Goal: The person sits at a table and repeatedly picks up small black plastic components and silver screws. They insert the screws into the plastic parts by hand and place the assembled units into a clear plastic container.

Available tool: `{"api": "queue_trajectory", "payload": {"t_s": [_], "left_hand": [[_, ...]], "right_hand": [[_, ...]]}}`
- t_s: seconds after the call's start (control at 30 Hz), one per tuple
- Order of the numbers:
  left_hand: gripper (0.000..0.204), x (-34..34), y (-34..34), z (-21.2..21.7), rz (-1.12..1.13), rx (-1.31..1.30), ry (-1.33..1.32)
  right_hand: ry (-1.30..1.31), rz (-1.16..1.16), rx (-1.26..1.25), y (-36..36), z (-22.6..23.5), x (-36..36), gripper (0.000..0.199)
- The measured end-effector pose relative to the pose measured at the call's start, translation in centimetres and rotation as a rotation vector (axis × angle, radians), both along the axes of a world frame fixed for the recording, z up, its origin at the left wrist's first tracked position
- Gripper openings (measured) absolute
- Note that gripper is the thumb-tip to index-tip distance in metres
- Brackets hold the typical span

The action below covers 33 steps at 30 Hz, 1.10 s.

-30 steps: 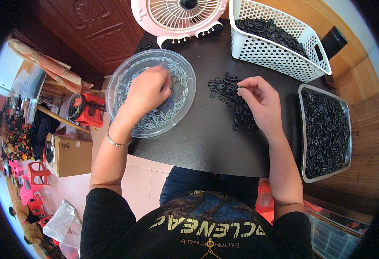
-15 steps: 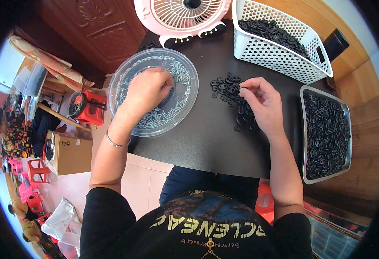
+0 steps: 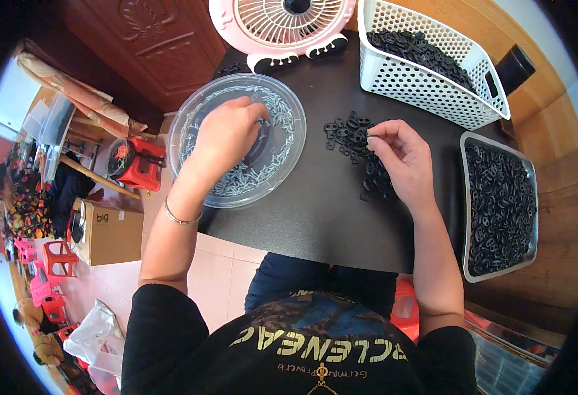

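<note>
My left hand (image 3: pixel 231 131) is over a round clear plastic tub (image 3: pixel 200 201), its fingers curled down at the small silvery screws (image 3: pixel 279 116) scattered inside. Whatever its fingertips hold is hidden behind the hand. To the right, my right hand (image 3: pixel 404 158) pinches thumb and forefinger together beside a loose pile of small black plastic pieces with holes (image 3: pixel 348 135). What sits in that pinch is too small to make out. Part of the pile lies behind the right hand.
A pink fan (image 3: pixel 289 29) stands at the back of the dark table (image 3: pixel 302 224). Back right is a white perforated basket (image 3: pixel 427 92) of black pieces; a metal-rimmed tray (image 3: pixel 465 217) at right holds more. A cardboard box (image 3: pixel 112 234) and red stools stand on the floor at left, near another person (image 3: pixel 28 204).
My left hand has shifted slightly inside the tub, its fingers reaching a little farther toward the screws at the right side. The right hand keeps its pinch in nearly the same place.
</note>
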<state>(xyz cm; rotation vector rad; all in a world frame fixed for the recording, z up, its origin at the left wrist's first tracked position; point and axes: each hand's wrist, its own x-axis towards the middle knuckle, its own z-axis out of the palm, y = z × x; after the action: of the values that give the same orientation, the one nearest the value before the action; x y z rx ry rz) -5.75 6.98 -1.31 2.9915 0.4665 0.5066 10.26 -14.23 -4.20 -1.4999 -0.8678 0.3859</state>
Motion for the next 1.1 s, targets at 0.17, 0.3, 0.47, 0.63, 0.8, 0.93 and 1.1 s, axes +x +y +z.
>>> {"api": "queue_trajectory", "payload": {"t_s": [0.17, 0.3, 0.47, 0.63, 0.8, 0.93, 1.1], "left_hand": [[0.006, -0.1, 0.1, -0.3, -0.014, -0.051, 0.067], [0.005, -0.4, -0.2, -0.4, -0.022, -0.059, 0.068], [0.008, -0.1, -0.4, -0.6, 0.018, -0.071, 0.091], [0.007, -0.2, 0.5, 0.1, -0.027, -0.304, -0.072], [0.005, -0.6, 0.4, 1.5, -0.072, -0.428, -0.163], [0.007, -1.0, 0.6, 1.6, -0.048, -0.357, -0.207], [0.011, -2.0, 0.8, 1.4, -0.113, -0.335, -0.022]], "right_hand": [[-0.012, -0.006, -0.004, 0.0, 0.0, -0.1, 0.008], [-0.023, 0.007, 0.001, 0.0, -0.2, -0.1, 0.008], [-0.051, 0.004, -0.014, 0.0, -0.1, -0.1, 0.008], [-0.027, 0.003, -0.01, 0.1, -0.1, -0.2, 0.008], [-0.032, 0.006, -0.001, 0.1, -0.2, -0.2, 0.008], [-0.037, 0.011, -0.011, 0.1, -0.1, -0.3, 0.008], [-0.027, 0.025, -0.011, 0.1, -0.2, -0.3, 0.009]]}}
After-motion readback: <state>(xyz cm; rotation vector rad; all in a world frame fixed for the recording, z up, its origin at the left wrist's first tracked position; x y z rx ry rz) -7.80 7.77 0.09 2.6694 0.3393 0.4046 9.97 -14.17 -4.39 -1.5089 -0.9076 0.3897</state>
